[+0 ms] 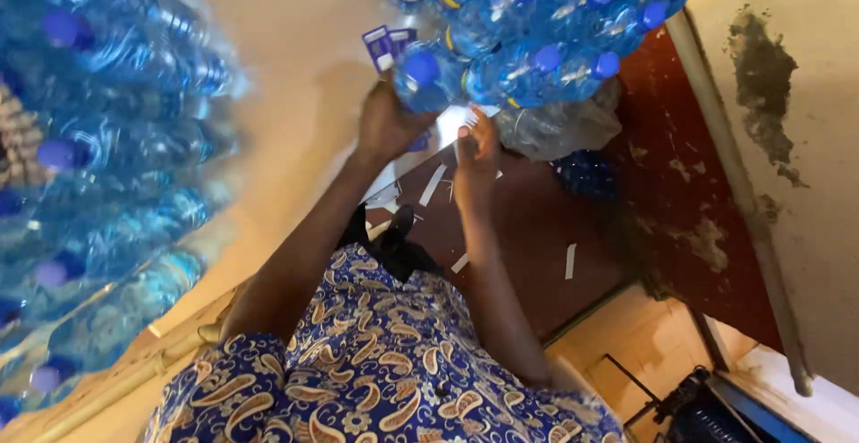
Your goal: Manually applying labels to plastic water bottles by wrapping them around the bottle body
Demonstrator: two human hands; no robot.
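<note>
Left hand (386,121) is wrapped round the clear blue-tinted plastic water bottle with a blue cap (420,80). Fingers are closed on the body just below the shoulder, cap facing the camera. The grip looks like a brace: it keeps the bottle from rolling and leaves its side exposed.

Right hand (479,149) is at 3 o'clock of the left, just beside the same bottle. Fingers are half curled with the tips toward the bottle wall. Can't tell whether it pinches anything, as the tips are hidden against the glare.

The small purple-and-white printed labels (386,43) sit at 11 o'clock of the held bottle, touching or just behind it. Can't tell which.

The held bottle is at the near edge of the heap of matching blue-capped bottles (546,31), which runs off to 1 o'clock. Caps there mostly face one way, so they are probably stacked lying down for easy picking. There's crumpled clear plastic wrap (564,125) under the heap.

A second blurred stack of blue-capped bottles (98,139) is at 9 o'clock, well apart from the hands.

Thin white paper strips (570,261) are scattered on the dark red-brown floor (680,192) at 5 o'clock of the hands. They look dropped where they fell, not sorted.

The black wire crate (707,416) is far out at 5 o'clock, untouched.
</note>
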